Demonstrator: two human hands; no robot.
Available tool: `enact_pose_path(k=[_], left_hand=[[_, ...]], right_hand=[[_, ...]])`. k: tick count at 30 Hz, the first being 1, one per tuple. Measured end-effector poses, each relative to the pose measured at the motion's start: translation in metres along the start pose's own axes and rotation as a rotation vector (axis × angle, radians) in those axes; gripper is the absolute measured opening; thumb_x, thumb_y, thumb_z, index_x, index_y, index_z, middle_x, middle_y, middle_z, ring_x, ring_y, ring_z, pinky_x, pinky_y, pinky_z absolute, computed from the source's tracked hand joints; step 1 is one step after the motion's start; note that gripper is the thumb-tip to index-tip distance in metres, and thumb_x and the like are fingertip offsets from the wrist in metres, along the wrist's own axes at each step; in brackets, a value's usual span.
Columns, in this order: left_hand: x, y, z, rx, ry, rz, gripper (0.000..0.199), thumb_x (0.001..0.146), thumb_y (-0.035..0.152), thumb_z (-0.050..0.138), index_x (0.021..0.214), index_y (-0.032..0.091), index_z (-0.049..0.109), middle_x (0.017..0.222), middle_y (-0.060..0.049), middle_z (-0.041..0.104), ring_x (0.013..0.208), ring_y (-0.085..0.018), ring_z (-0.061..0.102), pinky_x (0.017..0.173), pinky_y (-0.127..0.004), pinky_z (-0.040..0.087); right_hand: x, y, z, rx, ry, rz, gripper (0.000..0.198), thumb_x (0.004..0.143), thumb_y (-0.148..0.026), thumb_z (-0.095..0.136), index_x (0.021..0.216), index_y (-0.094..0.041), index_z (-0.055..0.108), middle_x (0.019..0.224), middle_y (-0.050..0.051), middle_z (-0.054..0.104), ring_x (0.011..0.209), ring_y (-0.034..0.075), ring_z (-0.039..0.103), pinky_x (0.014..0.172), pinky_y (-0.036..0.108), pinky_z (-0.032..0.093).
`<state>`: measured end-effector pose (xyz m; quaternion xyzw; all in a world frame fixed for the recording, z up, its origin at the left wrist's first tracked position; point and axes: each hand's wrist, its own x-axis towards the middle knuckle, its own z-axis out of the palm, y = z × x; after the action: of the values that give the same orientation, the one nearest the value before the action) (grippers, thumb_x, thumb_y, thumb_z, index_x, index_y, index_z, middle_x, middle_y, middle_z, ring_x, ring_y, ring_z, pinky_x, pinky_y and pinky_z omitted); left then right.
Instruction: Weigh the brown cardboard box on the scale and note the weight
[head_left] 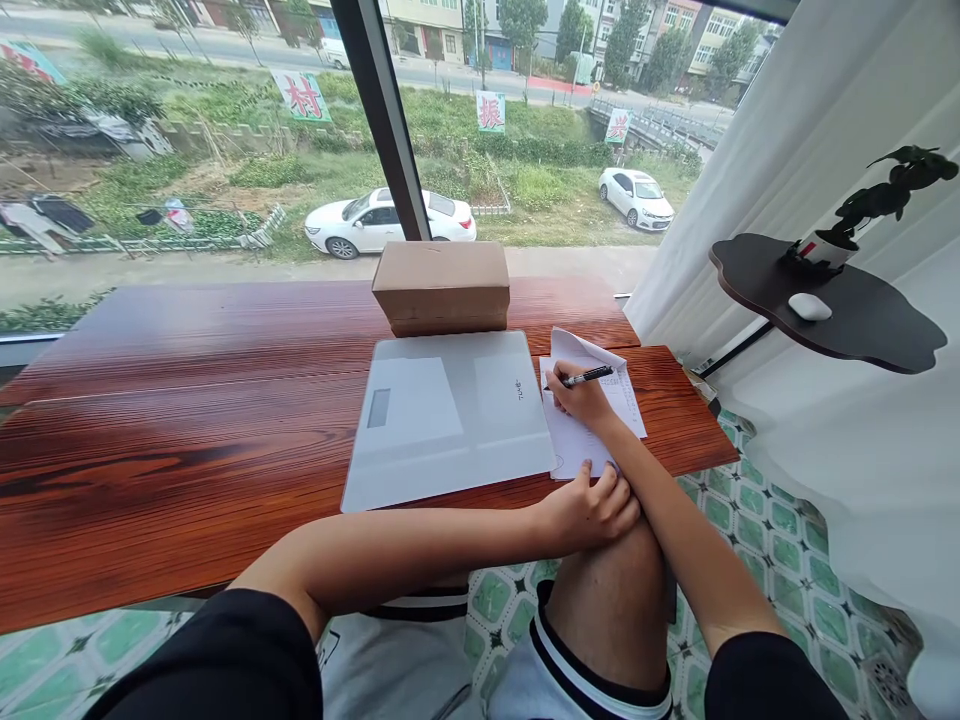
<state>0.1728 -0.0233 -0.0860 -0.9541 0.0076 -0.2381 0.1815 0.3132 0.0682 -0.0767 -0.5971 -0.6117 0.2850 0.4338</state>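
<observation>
On the right end of the reddish wooden table (187, 440), the right hand (577, 398) pinches a black pen (589, 377), tip on white paper sheets (592, 420). The left hand (592, 508), fingers loosely spread, pins their near edge, apparently steadying them, beside a flat white scale (446, 415).

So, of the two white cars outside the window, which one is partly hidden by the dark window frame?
The left white car, above the cardboard box: the dark window frame crosses its middle. The right white car, near the curtain, shows whole.
</observation>
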Motion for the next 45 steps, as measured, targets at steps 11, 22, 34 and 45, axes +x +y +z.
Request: enact_pose_path(k=[11, 22, 34, 45], left_hand=[[-0.0006, 0.0002, 0.0007, 0.004, -0.033, 0.020, 0.027, 0.096, 0.017, 0.045, 0.116, 0.012, 0.063, 0.113, -0.013, 0.071, 0.104, -0.026, 0.067, 0.079, -0.045, 0.060], [-0.0009, 0.0001, 0.0008, 0.007, -0.041, 0.024, 0.026, 0.096, 0.019, 0.046, 0.116, 0.013, 0.062, 0.115, -0.014, 0.070, 0.105, -0.026, 0.066, 0.081, -0.044, 0.059], [-0.0013, 0.0000, 0.0016, 0.014, -0.013, 0.011, 0.026, 0.096, 0.018, 0.044, 0.112, 0.014, 0.063, 0.112, -0.012, 0.071, 0.102, -0.026, 0.067, 0.080, -0.044, 0.059], [-0.0014, -0.0012, -0.0007, -0.002, -0.034, 0.023, 0.025, 0.096, 0.018, 0.044, 0.113, 0.013, 0.062, 0.112, -0.012, 0.071, 0.103, -0.026, 0.067, 0.079, -0.044, 0.059]], right_hand=[[0.0006, -0.0030, -0.0006, -0.013, -0.010, -0.018, 0.034, 0.097, -0.040, 0.051, 0.070, -0.021, 0.042, 0.051, -0.004, 0.053, 0.044, 0.012, 0.051, 0.048, 0.026, 0.041], [0.0010, 0.0000, -0.0005, -0.008, 0.015, 0.019, 0.035, 0.097, -0.042, 0.050, 0.069, -0.021, 0.041, 0.050, -0.004, 0.053, 0.043, 0.012, 0.051, 0.046, 0.026, 0.040], [0.0014, 0.0014, 0.0020, 0.045, 0.008, 0.043, 0.037, 0.096, -0.039, 0.052, 0.067, -0.021, 0.040, 0.050, -0.003, 0.051, 0.043, 0.012, 0.050, 0.045, 0.024, 0.038], [0.0013, 0.0004, 0.0005, 0.046, 0.028, 0.044, 0.037, 0.095, -0.041, 0.050, 0.067, -0.020, 0.040, 0.050, -0.003, 0.051, 0.042, 0.011, 0.049, 0.045, 0.023, 0.039]])
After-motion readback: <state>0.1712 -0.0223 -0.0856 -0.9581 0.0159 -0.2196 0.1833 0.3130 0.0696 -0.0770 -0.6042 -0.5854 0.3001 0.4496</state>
